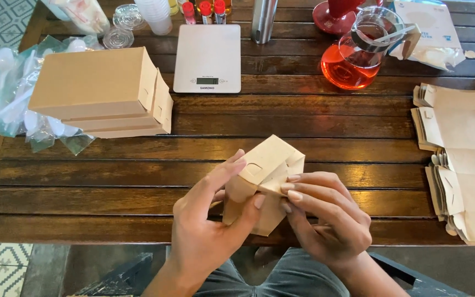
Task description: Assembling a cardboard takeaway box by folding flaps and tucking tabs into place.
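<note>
Both hands work a half-folded kraft paper box (pixel 264 179), held just above the near edge of the wooden bench (pixel 303 137), in front of the person's lap. The left hand (pixel 207 231) wraps the box's left side, thumb and forefinger pinching a panel with a tab slot. The right hand (pixel 331 217) has its fingertips (pixel 291 192) pressed together against a side flap, pushing it inward. The step in hand looks like closing one end of the box; seating that flap likely calls for steady pressure while the left hand keeps the walls square.

To the far left sits a stack of finished boxes (pixel 103 93), beside bagged plastic spoons (pixel 12 93). A pile of flat blanks (pixel 463 159) lies at the right. A kitchen scale (pixel 207 55) and a glass jug of red liquid (pixel 358 55) stand on the far side.
</note>
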